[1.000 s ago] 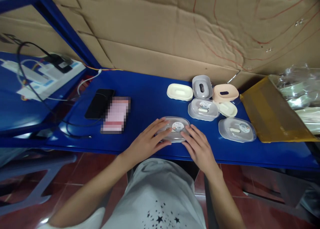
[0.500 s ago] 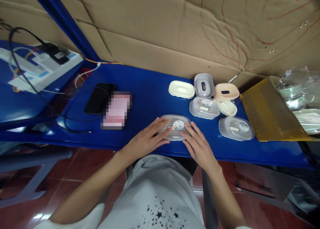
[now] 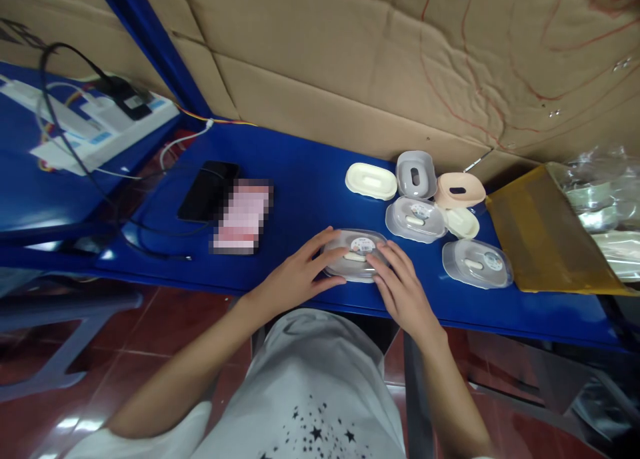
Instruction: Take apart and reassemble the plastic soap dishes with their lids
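Note:
A lidded soap box (image 3: 353,271) lies near the table's front edge, with a clear cover, a round printed label and a pale oblong piece on top. My left hand (image 3: 300,270) holds its left side, index finger reaching over the cover to the pale piece. On the right side my right hand (image 3: 403,282) grips it, fingertips on the cover beside the label. Two similar boxes stand to the right, a nearer soap box (image 3: 477,264) and a farther soap box (image 3: 415,219). Behind them are a cream tray (image 3: 371,181), a grey slotted part (image 3: 417,174) and a peach slotted part (image 3: 461,190).
A small cream piece (image 3: 463,223) lies among the parts. At right stands a taped cardboard box (image 3: 545,235) beside plastic-wrapped goods (image 3: 605,199). On the left are a black phone (image 3: 207,191), a pixelated pink item (image 3: 245,215), cables and a power strip (image 3: 115,135).
The view has shifted slightly, so the table things appear a little to the right. My fingers have moved over the cover, and the pale piece on top shows more fully. Both hands stay on the box.

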The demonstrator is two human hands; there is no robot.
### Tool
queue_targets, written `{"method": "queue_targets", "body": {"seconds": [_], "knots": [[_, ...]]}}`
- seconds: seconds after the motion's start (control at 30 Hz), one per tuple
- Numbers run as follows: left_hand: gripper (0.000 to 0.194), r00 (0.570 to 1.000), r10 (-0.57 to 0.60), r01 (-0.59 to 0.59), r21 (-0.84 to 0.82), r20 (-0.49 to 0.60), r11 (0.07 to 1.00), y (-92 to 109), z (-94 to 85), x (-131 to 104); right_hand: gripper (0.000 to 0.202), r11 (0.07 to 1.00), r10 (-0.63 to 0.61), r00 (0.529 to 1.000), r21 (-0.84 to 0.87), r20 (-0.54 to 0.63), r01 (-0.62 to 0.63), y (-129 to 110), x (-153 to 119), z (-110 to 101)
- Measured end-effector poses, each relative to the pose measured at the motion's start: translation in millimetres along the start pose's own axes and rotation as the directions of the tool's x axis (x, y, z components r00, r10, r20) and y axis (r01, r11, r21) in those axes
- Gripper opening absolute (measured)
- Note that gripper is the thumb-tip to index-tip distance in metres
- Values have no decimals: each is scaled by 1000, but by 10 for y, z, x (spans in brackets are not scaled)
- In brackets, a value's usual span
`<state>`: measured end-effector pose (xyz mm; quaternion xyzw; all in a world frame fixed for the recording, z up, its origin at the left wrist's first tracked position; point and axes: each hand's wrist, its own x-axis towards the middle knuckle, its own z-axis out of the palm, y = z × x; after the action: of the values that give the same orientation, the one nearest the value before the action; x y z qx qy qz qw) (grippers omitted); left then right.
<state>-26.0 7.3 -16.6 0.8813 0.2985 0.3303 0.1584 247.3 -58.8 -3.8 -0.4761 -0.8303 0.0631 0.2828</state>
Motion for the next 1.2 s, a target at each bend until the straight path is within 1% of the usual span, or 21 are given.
{"method": "queue_targets", "body": {"seconds": [0.07,0.17,0.27,0.4,0.5,0.63,0.8,0.9,1.03,1.2], "knots": [[51,1000,11,-11,13,2,1000,-4,6,-1,71,1000,-21,1000,8,-15,21,5,-3,5],[51,995,95,-94,95,-5,991,4,8,2,72,999,-30,999,15,-46,31,22,-48,19],[54,988,151,-152,145,19,978,17,0,14,73,1000,-29,997,-13,-71,28,39,-104,29],[54,984,171,-175,132,40,976,16,0,20,73,995,-39,995,-100,-87,30,19,-130,26],[56,984,176,-177,154,19,972,12,7,1,73,985,-64,994,-164,-88,49,-20,-117,18],[58,979,205,-199,215,-3,956,27,11,-25,71,982,-76,993,-178,-91,59,-41,-104,14],[53,983,182,-174,234,-15,957,33,22,-8,74,993,-42,998,-117,-54,35,-8,-101,42],[54,986,164,-153,224,-33,963,26,28,-3,77,988,-39,999,-148,-30,35,6,-106,62],[56,988,149,-139,218,-30,966,34,24,-15,80,984,-46,999,-174,-17,42,7,-127,77],[52,995,94,-83,207,-44,975,56,11,-18,75,980,-37,999,-195,-30,31,-5,-132,64]]}}
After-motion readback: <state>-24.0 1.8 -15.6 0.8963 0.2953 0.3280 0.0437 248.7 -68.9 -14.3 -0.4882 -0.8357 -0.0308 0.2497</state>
